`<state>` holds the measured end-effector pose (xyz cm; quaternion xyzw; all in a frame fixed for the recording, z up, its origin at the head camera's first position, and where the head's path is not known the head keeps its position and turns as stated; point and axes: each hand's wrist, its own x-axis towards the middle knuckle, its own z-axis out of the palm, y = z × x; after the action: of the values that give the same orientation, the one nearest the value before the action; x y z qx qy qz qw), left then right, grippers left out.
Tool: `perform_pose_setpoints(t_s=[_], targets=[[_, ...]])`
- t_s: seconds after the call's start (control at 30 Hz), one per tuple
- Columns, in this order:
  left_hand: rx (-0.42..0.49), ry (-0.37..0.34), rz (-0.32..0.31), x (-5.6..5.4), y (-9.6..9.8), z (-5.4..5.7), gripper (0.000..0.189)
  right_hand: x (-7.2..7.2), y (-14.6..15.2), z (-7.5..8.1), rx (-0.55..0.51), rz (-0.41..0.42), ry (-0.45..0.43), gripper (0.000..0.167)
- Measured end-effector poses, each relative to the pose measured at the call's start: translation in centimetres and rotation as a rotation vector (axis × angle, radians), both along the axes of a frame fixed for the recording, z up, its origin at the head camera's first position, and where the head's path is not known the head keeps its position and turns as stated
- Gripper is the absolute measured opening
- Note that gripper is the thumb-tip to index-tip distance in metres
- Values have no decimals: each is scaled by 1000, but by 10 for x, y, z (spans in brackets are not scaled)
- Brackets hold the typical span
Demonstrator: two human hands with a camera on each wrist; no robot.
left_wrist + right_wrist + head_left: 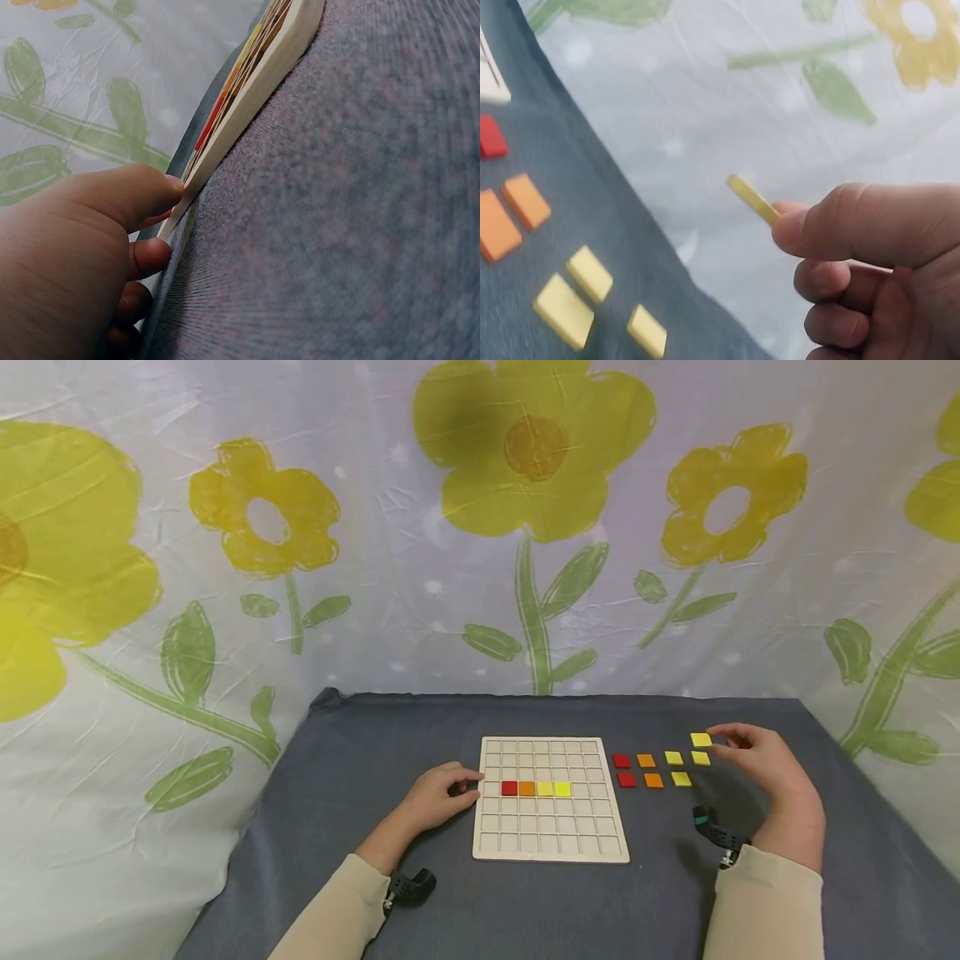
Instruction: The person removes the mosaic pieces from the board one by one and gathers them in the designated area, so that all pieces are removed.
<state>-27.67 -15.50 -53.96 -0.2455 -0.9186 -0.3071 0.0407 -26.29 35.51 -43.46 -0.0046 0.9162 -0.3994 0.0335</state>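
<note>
My right hand (768,768) pinches a small square yellow tile (701,740) between thumb and fingertips, raised at the far right of the table. The right wrist view shows this tile (751,199) edge-on, tilted. With thumb and index finger apart, my left hand (433,795) touches the left edge of a pale wooden grid board (551,852). In the left wrist view, the fingertips lie right at the board's side (247,112). One row of the board holds a red tile (509,788), an orange tile (527,788) and two yellow tiles (553,789) side by side.
Right of the board lie loose tiles in short columns: two red tiles (622,761), two orange tiles (646,761) and several yellow tiles (681,779). A dark grey cloth (375,735) covers the table. Behind it hangs a flower-printed curtain (390,635).
</note>
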Motion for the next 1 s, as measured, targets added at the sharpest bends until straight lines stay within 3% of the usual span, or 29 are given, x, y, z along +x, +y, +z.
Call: perform_pose_setpoints(t_s=[0.4,0.53,0.8,1.0], targets=[[4,-6,5,0,1,1,27,-5,30,-37,10,51,-132,47],[4,-11,4,1,1,2,27,-10,32,-47,43,28,-172,47],[-2,-7,7,3,2,5,28,-16,27,-49,73,-41,-206,42],[2,-15,2,3,2,4,27,-14,26,-47,82,-20,-172,42]])
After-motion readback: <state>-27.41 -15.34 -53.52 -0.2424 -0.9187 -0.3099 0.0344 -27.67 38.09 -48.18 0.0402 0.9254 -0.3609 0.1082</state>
